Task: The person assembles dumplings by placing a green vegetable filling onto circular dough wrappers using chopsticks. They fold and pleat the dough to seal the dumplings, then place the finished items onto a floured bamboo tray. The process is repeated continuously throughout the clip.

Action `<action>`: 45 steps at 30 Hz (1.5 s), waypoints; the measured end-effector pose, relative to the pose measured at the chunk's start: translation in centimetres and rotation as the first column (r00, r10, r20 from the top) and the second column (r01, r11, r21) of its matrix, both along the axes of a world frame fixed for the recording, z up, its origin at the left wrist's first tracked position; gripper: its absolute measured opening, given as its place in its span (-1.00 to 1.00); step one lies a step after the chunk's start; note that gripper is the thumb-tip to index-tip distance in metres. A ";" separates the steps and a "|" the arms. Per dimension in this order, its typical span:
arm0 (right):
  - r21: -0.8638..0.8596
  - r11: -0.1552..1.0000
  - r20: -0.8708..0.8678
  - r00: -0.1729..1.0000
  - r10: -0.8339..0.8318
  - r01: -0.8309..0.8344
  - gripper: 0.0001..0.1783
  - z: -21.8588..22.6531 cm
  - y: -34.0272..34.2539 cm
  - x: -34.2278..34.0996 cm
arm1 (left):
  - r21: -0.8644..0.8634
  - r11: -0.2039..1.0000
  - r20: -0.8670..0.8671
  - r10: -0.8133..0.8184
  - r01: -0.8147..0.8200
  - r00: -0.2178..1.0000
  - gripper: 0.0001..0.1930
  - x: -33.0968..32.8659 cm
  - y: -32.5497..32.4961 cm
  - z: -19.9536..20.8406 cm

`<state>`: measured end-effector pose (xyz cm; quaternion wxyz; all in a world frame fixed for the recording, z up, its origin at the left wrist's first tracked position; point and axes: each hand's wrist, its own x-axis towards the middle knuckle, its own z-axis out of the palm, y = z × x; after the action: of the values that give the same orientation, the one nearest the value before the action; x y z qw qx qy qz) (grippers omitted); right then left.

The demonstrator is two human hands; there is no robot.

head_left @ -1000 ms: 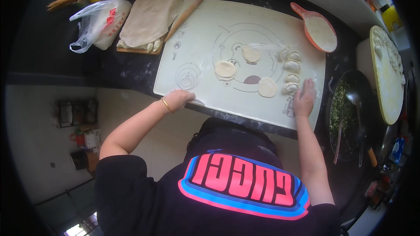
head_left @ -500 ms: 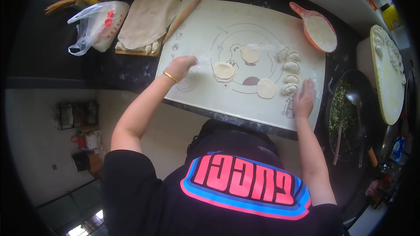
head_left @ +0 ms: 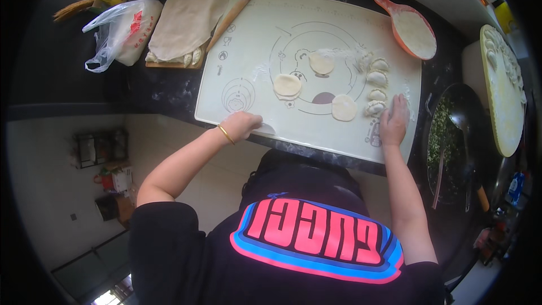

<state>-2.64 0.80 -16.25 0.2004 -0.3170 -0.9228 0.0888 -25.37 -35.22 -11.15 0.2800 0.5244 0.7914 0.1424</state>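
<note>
Left hand (head_left: 241,125) was curled at near edge of mat (head_left: 316,133); contents couldn't be told. Right hand (head_left: 394,124) was laid open beside dumplings (head_left: 377,78).

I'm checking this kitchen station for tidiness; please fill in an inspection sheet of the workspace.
Surface: pale printed mat on dark counter, dusted with white powder.
Job's things: round dough pieces mid-mat; folded dumplings in a column at right.
Clutter: rolling pin by the mat's left edge; dough sheet and plastic bag farther left; orange scoop at far right.
Hands: left hand at the mat's near edge, grip unclear; right hand resting on the mat.
Cables: nothing seen.
Surroundings: dark pan with chopped greens, pale tray, both rightward.
</note>
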 end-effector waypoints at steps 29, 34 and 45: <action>-0.015 1.000 -0.006 1.000 -0.003 0.003 -0.48 0.4 -0.2 0.0 | -0.017 0.998 0.029 -0.060 0.060 0.998 -0.93 0.4 0.7 -0.4; -0.013 1.000 -0.005 1.000 0.001 -0.001 -0.48 0.4 -0.1 -0.1 | 0.086 0.995 -0.074 -0.043 0.049 0.996 -0.87 -0.7 0.8 -1.7; -0.030 1.000 -0.025 1.000 -0.001 0.000 -0.49 0.2 -0.1 0.0 | 0.168 0.986 0.031 0.002 -0.008 1.000 -0.86 -0.5 2.7 0.3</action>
<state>-2.65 0.74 -16.07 0.2071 -0.3189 -0.9188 0.1064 -25.89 -32.51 -10.88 0.2468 0.5419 0.7734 0.2174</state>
